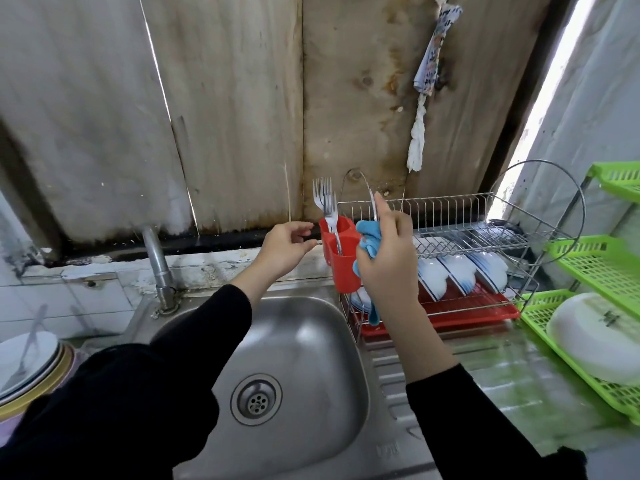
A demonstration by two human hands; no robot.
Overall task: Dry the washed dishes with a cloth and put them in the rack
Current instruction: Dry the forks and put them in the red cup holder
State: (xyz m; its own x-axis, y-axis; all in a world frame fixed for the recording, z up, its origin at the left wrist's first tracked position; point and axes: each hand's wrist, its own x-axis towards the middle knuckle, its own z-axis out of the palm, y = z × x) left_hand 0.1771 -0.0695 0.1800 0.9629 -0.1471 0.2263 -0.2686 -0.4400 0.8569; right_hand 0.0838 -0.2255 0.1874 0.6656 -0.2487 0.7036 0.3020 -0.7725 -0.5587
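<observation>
My right hand (389, 268) is closed around a blue cloth (369, 237) and a slim metal utensil (373, 204) that sticks up along my index finger. It hovers just right of the red cutlery holder (343, 268), where several forks (323, 199) stand tines up. My left hand (285, 249) is just left of the holder, fingers loosely curled and apart, with nothing in it. The wire dish rack (467, 216) has an empty upper tier. White bowls with blue rims (457, 271) stand in its lower tier over a red drip tray (467, 310).
A steel sink (294, 358) lies below my hands, with a tap (157, 261) at its back left. A stack of plates (27, 362) with a utensil on top sits at the far left. A green plastic shelf (588, 265) at the right holds a white dish (595, 337).
</observation>
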